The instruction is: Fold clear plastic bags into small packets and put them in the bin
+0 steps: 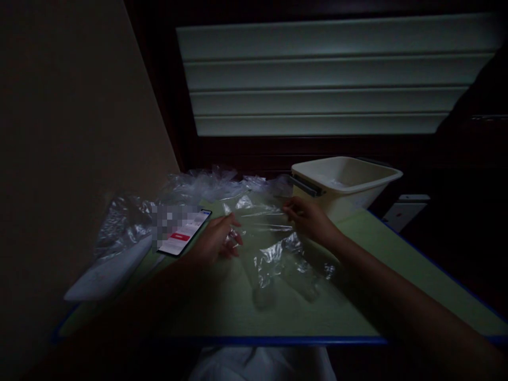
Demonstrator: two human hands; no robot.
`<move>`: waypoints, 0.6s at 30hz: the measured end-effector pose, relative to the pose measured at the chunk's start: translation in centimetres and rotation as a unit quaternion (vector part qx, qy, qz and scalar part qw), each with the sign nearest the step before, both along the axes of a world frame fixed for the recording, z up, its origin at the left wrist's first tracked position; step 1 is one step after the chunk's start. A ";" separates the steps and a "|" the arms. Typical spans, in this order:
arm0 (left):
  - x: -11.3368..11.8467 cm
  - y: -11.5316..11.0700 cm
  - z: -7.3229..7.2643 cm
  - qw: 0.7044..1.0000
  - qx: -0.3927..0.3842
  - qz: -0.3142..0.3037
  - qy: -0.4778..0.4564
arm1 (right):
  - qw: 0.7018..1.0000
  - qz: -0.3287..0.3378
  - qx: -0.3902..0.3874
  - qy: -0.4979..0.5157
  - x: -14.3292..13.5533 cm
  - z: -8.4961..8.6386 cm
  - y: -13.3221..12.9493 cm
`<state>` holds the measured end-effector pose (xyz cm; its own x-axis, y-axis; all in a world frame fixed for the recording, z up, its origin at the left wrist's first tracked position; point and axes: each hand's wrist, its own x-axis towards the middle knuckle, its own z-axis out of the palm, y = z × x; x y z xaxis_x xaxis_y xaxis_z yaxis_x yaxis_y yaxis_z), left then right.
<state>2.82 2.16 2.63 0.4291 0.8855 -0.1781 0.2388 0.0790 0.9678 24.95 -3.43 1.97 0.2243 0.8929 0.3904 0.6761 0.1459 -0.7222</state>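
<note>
Dim view; pixelation hides the left part of the one phone (180,234), its text unreadable. Left hand (220,238) half open, fingers curled at clear plastic (273,254), grip can't be told. Right hand (304,216) nearly closed, fingertips pinching the plastic's far right part. Plastic lies mid-table, between the table's (337,317) front and back edges. One bin (345,182) at back right corner, contents unclear. Crumpled bags (206,185) along back left, too tangled to count.
</note>
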 end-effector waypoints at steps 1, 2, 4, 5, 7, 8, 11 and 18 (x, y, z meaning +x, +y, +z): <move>0.0 0.1 -0.1 1.000 0.005 -0.006 0.019 | 1.000 -0.003 -0.006 -0.018 0.1 -0.4 0.2; -0.1 0.3 -0.1 0.999 0.014 -0.009 0.039 | 0.999 -0.005 -0.012 -0.033 0.1 -0.8 0.3; -0.1 0.5 -0.2 0.996 0.039 -0.015 0.074 | 0.998 -0.007 -0.023 -0.061 0.2 -1.4 0.3; -0.2 0.6 -0.3 0.994 0.056 -0.016 0.090 | 0.997 -0.006 -0.028 -0.073 0.2 -1.6 0.3; -0.3 0.8 -0.4 0.987 0.098 -0.015 0.125 | 0.995 -0.005 -0.034 -0.097 0.4 -1.8 0.4; -0.4 1.0 -0.4 0.982 0.124 -0.012 0.143 | 0.993 -0.005 -0.035 -0.108 0.4 -1.9 0.4; -0.7 1.1 -0.2 0.952 0.233 0.013 0.198 | 0.990 -0.003 -0.033 -0.134 0.5 -2.4 0.9; -0.7 0.2 -0.4 0.835 0.478 -0.100 0.254 | 0.985 -0.004 -0.009 -0.170 0.2 -3.2 1.7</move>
<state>2.14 2.38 2.19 0.6695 0.6467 0.3654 0.5539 -0.7624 0.3345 25.11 -1.74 -1.25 0.0899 0.8989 0.4289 0.8799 0.1300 -0.4569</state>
